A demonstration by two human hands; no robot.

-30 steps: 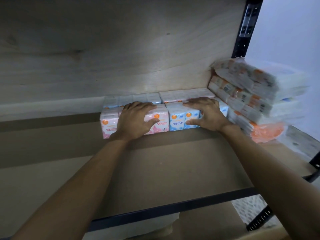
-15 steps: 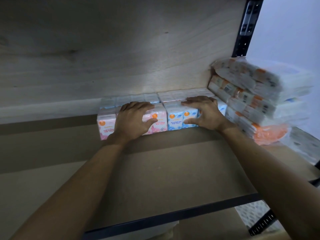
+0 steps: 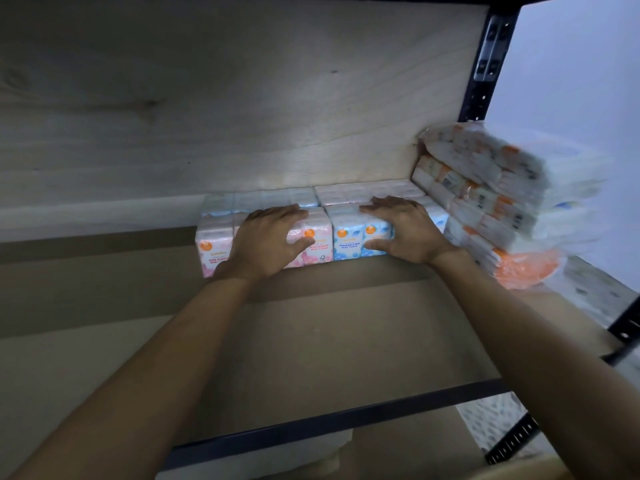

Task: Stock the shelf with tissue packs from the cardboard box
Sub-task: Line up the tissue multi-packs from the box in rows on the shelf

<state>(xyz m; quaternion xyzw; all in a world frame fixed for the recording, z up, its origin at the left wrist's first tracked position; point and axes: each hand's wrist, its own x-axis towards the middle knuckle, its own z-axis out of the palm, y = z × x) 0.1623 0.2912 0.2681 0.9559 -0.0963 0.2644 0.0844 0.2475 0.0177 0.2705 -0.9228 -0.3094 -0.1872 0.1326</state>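
Both bare hands reach deep into the shelf bay and lie on a front row of small tissue packs standing far back on the pale brown shelf board (image 3: 311, 341). The left hand (image 3: 268, 242) rests palm down on the pink plastic-wrapped rose-scented tissue pack (image 3: 213, 249). Its fingers are nearly straight and spread across the pack's top, and the thumb reaches right across the printed front; it presses on the pack and does not grasp it. The right hand (image 3: 407, 233) lies the same way on the blue plastic-wrapped fragrance-free tissue pack (image 3: 348, 237), with fingers flat over the top pointing left and the thumb stretched along the lower front, closing round nothing. The pink pack and the blue pack stand side by side and touching, their printed fronts facing the near side. Just behind them, touching the front row, is a back row of pale wrapped tissue packs (image 3: 363, 192) of about the same height. To the right, just beside the blue pack, rises a tilted stack of larger white-and-orange wrapped tissue bundles (image 3: 502, 202), blurred at its near end. A pale wood-grain board (image 3: 242, 98) fills the view above the packs. A black metal rail (image 3: 346, 414) runs along the near edge of the shelf board. A black perforated metal upright (image 3: 488, 57) stands at the far right corner, with a pale wall (image 3: 581, 81) beyond it.
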